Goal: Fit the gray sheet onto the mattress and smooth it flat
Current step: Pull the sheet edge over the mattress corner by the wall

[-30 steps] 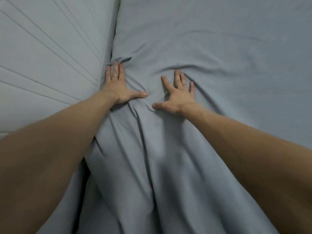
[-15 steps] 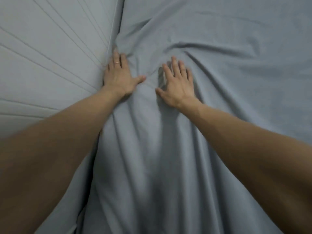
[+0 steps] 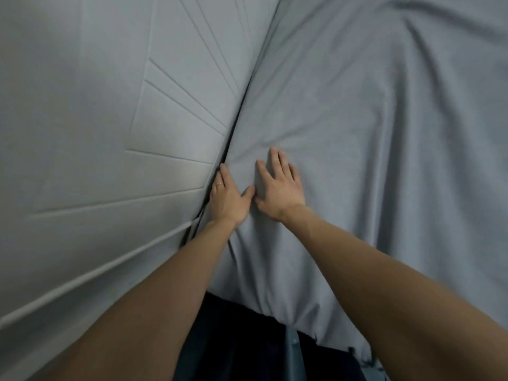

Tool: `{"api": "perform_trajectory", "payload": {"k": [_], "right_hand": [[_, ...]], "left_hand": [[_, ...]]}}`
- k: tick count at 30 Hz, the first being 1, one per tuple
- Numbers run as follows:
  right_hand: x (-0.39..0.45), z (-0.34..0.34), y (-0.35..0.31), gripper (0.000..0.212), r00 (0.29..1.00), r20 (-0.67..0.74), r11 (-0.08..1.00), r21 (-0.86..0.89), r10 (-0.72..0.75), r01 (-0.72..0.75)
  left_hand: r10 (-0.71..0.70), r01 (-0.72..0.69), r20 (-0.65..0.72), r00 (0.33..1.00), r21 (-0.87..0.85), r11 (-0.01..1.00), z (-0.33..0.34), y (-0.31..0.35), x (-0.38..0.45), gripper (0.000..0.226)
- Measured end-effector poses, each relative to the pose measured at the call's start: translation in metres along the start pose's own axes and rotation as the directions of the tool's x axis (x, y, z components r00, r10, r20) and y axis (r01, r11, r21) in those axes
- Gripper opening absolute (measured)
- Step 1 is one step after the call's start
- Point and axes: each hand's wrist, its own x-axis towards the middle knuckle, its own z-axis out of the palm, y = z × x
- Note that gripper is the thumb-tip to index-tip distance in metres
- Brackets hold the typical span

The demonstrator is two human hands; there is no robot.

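Both hands lie flat on the gray sheet (image 3: 343, 127), palms down, gripping nothing. The left hand (image 3: 226, 198) is pressed along the sheet's edge where it meets the padded panel (image 3: 96, 119); its fingertips point into the dark gap (image 3: 232, 138) between the two, and a thin ring shows on one finger. The right hand (image 3: 279, 191) sits just beside it with fingers spread, and the two thumbs almost touch. My guess is that the left hand is set there to push the edge down into the gap, while the right pins the cloth so it won't creep back.

The sheet covers everything to the right of the gap, presumably over the mattress, which cannot be seen. It is far from smooth: long folds run down the right side, and shallow creases fan out from the fingertips. At the near edge the cloth hangs loose and puckered above something dark (image 3: 233, 339) that I cannot identify. The panel stands tight against the bed, so there is little room for a hand to tuck.
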Motion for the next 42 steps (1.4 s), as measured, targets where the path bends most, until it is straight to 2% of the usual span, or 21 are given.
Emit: {"api": "perform_trajectory", "payload": {"k": [3,6,8,11,13,17,21,24,27,29,30,32,33,34,37,40,42], "right_hand": [[0.007,0.01,-0.008,0.095,0.997,0.026,0.994,-0.078,-0.072,0.074],[0.009,0.012,-0.011,0.104,0.996,0.045,0.989,-0.121,-0.078,0.083],[0.005,0.012,-0.011,0.103,0.997,0.015,0.99,-0.123,-0.071,0.072],[-0.016,0.015,-0.019,0.097,0.996,-0.022,0.987,-0.138,-0.086,0.082],[-0.035,0.021,-0.033,0.097,0.992,0.017,0.982,-0.144,-0.124,0.125],[-0.07,0.043,-0.06,0.092,0.983,0.074,0.974,-0.141,-0.168,0.177],[-0.092,0.072,-0.075,0.09,0.979,0.148,0.984,-0.093,-0.137,0.152],[-0.094,0.082,-0.078,0.093,0.962,0.201,0.973,-0.106,-0.183,0.207],[-0.093,0.082,-0.077,0.095,0.953,0.218,0.965,-0.113,-0.209,0.237],[-0.093,0.08,-0.076,0.096,0.952,0.222,0.961,-0.132,-0.211,0.244],[-0.093,0.079,-0.075,0.096,0.954,0.214,0.96,-0.142,-0.21,0.243],[-0.095,0.078,-0.075,0.093,0.958,0.192,0.958,-0.149,-0.214,0.244],[-0.095,0.078,-0.075,0.091,0.958,0.183,0.957,-0.148,-0.222,0.25],[-0.096,0.078,-0.076,0.089,0.957,0.178,0.955,-0.147,-0.231,0.258],[-0.098,0.081,-0.075,0.083,0.954,0.152,0.948,-0.152,-0.259,0.281],[-0.1,0.085,-0.077,0.078,0.949,0.12,0.937,-0.165,-0.292,0.309],[-0.103,0.088,-0.081,0.074,0.942,0.102,0.929,-0.164,-0.319,0.333]], "left_hand": [[-0.029,0.067,0.155,0.988,-0.248,0.967,-0.01,-0.021,0.026,0.094],[0.007,0.069,0.246,0.969,-0.301,0.951,-0.019,-0.034,0.035,0.09],[0.028,0.015,0.167,0.986,-0.252,0.968,-0.017,-0.037,0.027,0.099],[0.004,-0.015,-0.067,0.998,-0.162,0.987,-0.008,-0.044,-0.024,0.08],[-0.084,0.06,-0.174,0.981,-0.14,0.988,-0.001,-0.058,-0.072,0.073],[-0.25,0.236,-0.177,0.952,-0.097,0.967,0.026,-0.108,-0.138,0.073],[-0.162,0.153,-0.182,0.97,-0.061,0.986,0.042,-0.137,-0.156,0.075],[-0.229,0.196,-0.213,0.95,-0.166,0.966,0.038,-0.136,-0.147,0.076],[-0.303,0.236,-0.208,0.93,-0.293,0.927,0.027,-0.135,-0.142,0.066],[-0.404,0.299,-0.262,0.877,-0.362,0.883,0.025,-0.134,-0.148,0.053],[-0.496,0.35,-0.285,0.821,-0.435,0.829,0.026,-0.133,-0.152,0.046],[-0.678,0.424,-0.226,0.7,-0.632,0.649,0.032,-0.138,-0.159,0.039],[-0.721,0.429,-0.172,0.671,-0.703,0.567,0.036,-0.145,-0.161,0.039],[-0.726,0.425,-0.128,0.676,-0.738,0.525,0.04,-0.155,-0.162,0.04],[-0.635,0.395,-0.03,0.772,-0.76,0.516,0.044,-0.183,-0.158,0.046],[-0.562,0.399,0.11,0.82,-0.814,0.423,0.044,-0.196,-0.15,0.041],[-0.549,0.411,0.078,0.832,-0.753,0.515,0.047,-0.207,-0.149,0.022]]}}
